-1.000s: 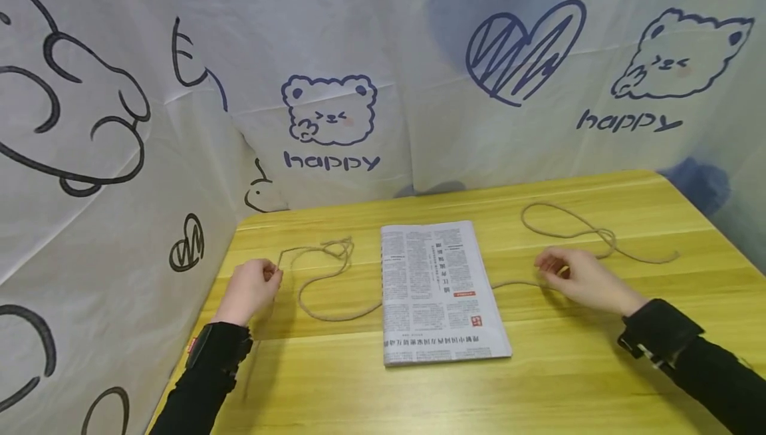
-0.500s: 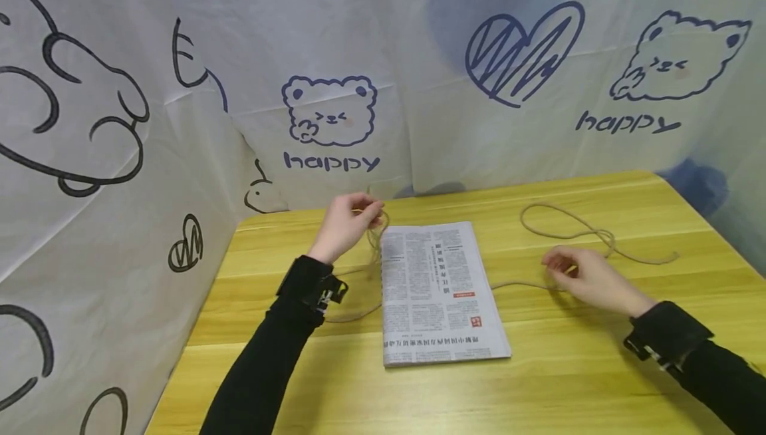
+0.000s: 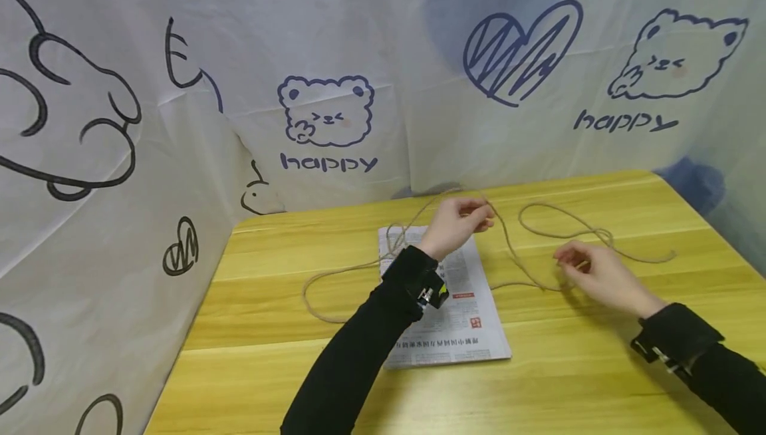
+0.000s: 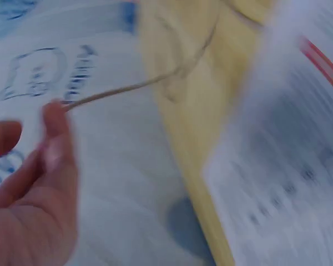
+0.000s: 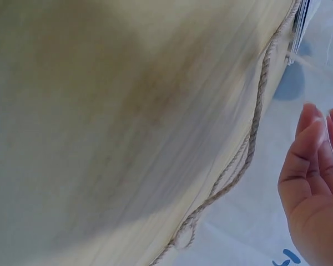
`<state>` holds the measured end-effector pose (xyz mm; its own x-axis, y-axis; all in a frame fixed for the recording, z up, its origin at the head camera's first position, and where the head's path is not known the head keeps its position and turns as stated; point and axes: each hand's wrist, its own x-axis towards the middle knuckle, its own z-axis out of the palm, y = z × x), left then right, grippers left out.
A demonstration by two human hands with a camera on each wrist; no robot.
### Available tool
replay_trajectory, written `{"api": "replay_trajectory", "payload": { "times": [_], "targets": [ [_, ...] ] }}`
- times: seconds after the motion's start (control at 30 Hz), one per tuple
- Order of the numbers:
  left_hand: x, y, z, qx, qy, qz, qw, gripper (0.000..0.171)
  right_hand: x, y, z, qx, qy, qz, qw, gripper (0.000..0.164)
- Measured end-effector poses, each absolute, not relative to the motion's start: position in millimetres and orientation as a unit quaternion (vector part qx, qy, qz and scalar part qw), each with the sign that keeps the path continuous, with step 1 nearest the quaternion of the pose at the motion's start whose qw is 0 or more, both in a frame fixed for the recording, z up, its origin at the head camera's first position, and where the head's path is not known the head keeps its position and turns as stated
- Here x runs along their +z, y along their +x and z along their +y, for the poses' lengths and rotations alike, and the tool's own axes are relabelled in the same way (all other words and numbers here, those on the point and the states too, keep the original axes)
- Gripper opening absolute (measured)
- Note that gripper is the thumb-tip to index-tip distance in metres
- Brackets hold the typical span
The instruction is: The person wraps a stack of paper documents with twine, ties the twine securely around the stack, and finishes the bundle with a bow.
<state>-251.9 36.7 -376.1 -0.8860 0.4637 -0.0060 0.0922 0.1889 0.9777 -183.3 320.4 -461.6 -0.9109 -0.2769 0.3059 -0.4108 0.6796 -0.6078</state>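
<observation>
A folded newspaper (image 3: 461, 328) lies on the yellow wooden table with a thin twine (image 3: 509, 239) running under it and out at both sides. Over the newspaper's far part hovers my left hand (image 3: 457, 222), thumb and fingers apart. Twine arches behind it through the air and drops toward the right side; in the left wrist view the twine (image 4: 127, 88) meets a fingertip, without the thumb closing on it. My right hand (image 3: 598, 275) hangs right of the newspaper, fingers loosely curled around nothing. In the right wrist view the twine (image 5: 257, 116) passes apart from those fingers.
A loop of the twine lies farther back on the right of the wooden table (image 3: 598, 375). White cloth (image 3: 413, 42) with bear and heart drawings hangs behind the table and along its left side.
My left hand has swung from the table's left side across to above the newspaper, carrying the left length of twine over to the right. My right hand has shifted slightly right.
</observation>
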Motion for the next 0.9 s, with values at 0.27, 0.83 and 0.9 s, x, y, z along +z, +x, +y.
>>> {"api": "replay_trajectory", "payload": {
  "times": [0.27,0.83,0.9],
  "targets": [
    [-411,-246,2,0.417,0.187,0.875,0.157,0.035,-462,-185,328,0.354,0.142,-0.912,0.152,0.017],
    [-428,-232,-108,0.351,0.128,0.927,0.04,0.022,-461,-199,345,0.261,0.048,-0.964,0.02,0.027],
    [-428,-229,-120,0.351,0.118,0.928,0.037,0.021,-462,-200,345,0.261,0.051,-0.964,0.022,0.021]
  ]
}}
